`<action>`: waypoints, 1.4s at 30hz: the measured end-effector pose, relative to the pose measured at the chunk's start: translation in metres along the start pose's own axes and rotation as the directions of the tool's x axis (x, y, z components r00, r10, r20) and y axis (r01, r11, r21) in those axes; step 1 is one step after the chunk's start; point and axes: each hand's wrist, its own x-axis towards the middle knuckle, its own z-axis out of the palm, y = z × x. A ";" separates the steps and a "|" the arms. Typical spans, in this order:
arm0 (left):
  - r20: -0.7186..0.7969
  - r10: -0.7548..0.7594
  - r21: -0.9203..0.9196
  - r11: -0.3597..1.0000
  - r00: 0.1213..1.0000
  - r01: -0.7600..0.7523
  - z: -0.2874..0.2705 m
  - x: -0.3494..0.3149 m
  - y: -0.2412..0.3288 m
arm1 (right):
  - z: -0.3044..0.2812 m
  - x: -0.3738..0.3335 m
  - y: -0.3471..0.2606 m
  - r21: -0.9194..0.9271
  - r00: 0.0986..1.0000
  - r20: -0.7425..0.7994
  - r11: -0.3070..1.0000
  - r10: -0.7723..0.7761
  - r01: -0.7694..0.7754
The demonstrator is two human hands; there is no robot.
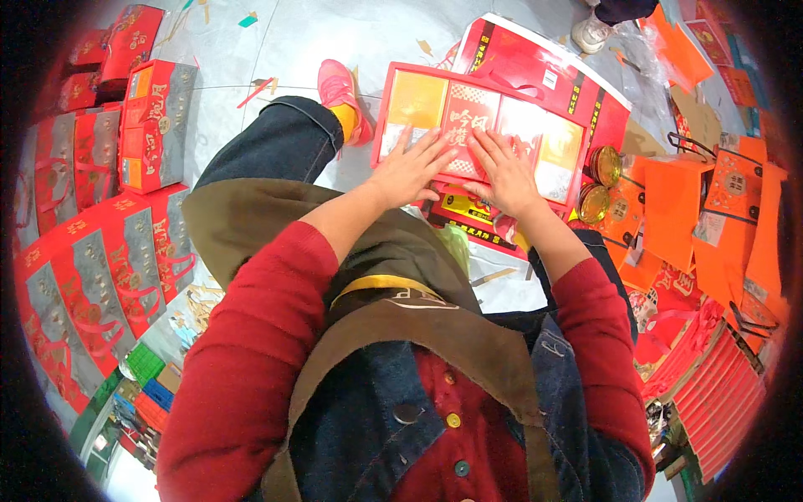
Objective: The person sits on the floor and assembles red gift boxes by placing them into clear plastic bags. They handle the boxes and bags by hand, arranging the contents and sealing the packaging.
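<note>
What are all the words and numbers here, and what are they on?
I won't copy words out, but writing shows here:
Flat red rectangular box under the left hand and right hand: big white characters.
Red-and-grey gift boxes, left: pale characters.
Black-striped red packaging beneath it: yellow signs, too small to read.
Brown cloth apron: pale lettering, partly hidden.
Orange bags, right: markings too small to read.
Red packaging, lower right: pale characters, blurred.

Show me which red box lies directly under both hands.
The flat red-rimmed box straight ahead: left hand and right hand rest on it; the red boxes at far left are untouched.
</note>
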 end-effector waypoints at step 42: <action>0.117 0.252 -0.075 0.967 0.961 -0.244 -0.013 0.059 0.059 | -0.004 -0.101 0.080 -0.059 0.999 -0.047 0.998 0.017 -0.020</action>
